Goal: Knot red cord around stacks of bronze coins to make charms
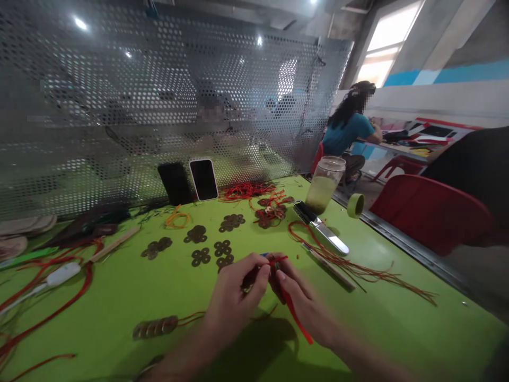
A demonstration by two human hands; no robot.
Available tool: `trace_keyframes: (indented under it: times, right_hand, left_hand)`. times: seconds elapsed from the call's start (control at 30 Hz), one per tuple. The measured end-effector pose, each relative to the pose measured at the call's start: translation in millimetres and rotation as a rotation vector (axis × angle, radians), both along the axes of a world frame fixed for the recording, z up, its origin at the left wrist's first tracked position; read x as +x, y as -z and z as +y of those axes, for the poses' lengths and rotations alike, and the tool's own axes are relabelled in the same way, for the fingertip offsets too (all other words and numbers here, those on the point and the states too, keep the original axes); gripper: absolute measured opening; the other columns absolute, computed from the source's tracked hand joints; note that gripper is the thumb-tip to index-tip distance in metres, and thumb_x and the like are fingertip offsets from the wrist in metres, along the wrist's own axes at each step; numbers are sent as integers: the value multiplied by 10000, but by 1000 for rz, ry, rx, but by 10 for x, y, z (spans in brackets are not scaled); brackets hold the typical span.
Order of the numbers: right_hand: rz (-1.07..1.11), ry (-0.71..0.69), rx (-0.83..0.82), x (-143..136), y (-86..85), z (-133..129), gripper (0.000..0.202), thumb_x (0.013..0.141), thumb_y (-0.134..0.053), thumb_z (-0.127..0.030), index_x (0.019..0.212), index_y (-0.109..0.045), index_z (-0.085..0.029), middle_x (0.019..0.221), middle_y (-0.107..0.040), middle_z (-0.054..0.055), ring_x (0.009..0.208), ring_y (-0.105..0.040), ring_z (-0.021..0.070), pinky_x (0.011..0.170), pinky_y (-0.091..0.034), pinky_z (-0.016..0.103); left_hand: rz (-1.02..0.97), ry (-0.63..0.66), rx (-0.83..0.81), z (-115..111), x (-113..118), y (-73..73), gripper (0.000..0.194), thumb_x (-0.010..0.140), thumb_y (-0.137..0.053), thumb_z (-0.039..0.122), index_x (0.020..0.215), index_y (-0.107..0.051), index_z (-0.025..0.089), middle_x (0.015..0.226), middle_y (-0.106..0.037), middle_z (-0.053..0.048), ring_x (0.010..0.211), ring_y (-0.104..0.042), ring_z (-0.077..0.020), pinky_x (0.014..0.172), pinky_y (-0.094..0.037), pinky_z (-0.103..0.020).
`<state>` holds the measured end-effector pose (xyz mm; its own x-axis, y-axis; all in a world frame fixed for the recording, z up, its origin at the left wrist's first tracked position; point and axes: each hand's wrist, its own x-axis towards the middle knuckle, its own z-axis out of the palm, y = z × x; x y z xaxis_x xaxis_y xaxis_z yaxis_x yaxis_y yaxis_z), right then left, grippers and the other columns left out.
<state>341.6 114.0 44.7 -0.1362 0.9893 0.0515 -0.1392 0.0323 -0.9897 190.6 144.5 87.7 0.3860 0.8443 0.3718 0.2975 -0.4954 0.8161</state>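
Red cord (297,318) sits at our fingertips, pinched by thumb and fingers of both left hand (240,286) and right hand (308,303) — its tail slants down towards us, nearer the right. Behind those fingers we cannot make out how it runs — or whether they grip anything else.

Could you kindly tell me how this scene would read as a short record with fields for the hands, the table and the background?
Left hand: fingers closed at a red cord
Right hand: closed on the same cord
Coins: in clusters on the green table
Brush: lying near the clear jar
Phone: propped up before the mesh panel
Background: seated person, blue top
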Motion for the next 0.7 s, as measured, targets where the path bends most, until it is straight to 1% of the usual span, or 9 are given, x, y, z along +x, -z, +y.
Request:
trace_keyframes:
  times: [0.03,0.1,0.23,0.3,0.43,0.5,0.6,0.67,0.7]
  right_hand:
    - [-11,6,3,-16,-4,3,419,916,-491,-526,1216,-585,-250,1111,-602,46,1048,-548,183,997,-396,319]
    - [3,9,1,-45,-20,13,417,918,-482,-531,1175,-614,-230,1131,-608,56,1082,-543,198,1007,-395,334]
    - [123,1,7,-93,-42,45,374,926,-482,-510,1092,-640,-215,1066,-628,54,1014,-569,180,946,-436,310]
    - [136,11,6,-108,-52,58,352,920,-499,-504,1047,-647,-211,1024,-628,50,974,-573,169,919,-440,294]
    - [118,17,3,-112,-92,58,378,887,-526,-545,939,-640,-189,895,-601,38,851,-559,155,791,-457,260]
    - [84,16,-6,-97,-103,43,411,874,-522,-574,871,-623,-175,790,-549,20,754,-521,140,692,-439,238]
    - [-24,29,-37,-53,-90,-3,503,861,-479,-638,712,-545,-162,659,-409,-14,611,-396,111,550,-347,217]
    - [-99,-12,-48,-16,-77,-45,558,862,-422,-680,648,-476,-167,633,-354,-22,576,-338,104,513,-299,218]
    - [-138,-49,-42,2,-75,-66,575,862,-394,-697,638,-454,-171,633,-349,-20,571,-331,103,510,-295,221]
  left_hand:
    - [6,4,6,-1,6,7,176,910,-469,208,785,-591,184,617,-546,51,517,-436,-76,477,-303,-166]
    - [13,14,11,-2,14,22,171,902,-474,193,783,-597,182,637,-571,43,525,-446,-77,483,-309,-166]
    - [5,45,2,0,20,32,183,907,-468,190,779,-598,177,661,-600,30,536,-458,-80,491,-323,-166]
    - [-2,54,11,3,20,28,183,908,-467,189,781,-598,174,664,-602,25,542,-462,-82,497,-328,-167]
    - [22,60,33,-6,15,27,169,904,-476,193,805,-612,175,658,-579,23,538,-447,-85,495,-319,-175]
    - [24,64,24,-17,9,26,148,897,-486,203,812,-604,176,641,-554,30,515,-421,-81,480,-300,-178]
    - [-29,47,-63,-19,-10,3,135,917,-463,250,909,-583,188,584,-467,57,485,-369,-85,459,-264,-187]
    - [-58,60,-183,5,-31,-28,195,938,-436,304,1035,-572,203,582,-428,63,502,-354,-97,466,-257,-197]
    - [-63,88,-250,26,-43,-45,230,941,-436,329,1085,-571,210,598,-430,60,523,-358,-102,479,-264,-200]
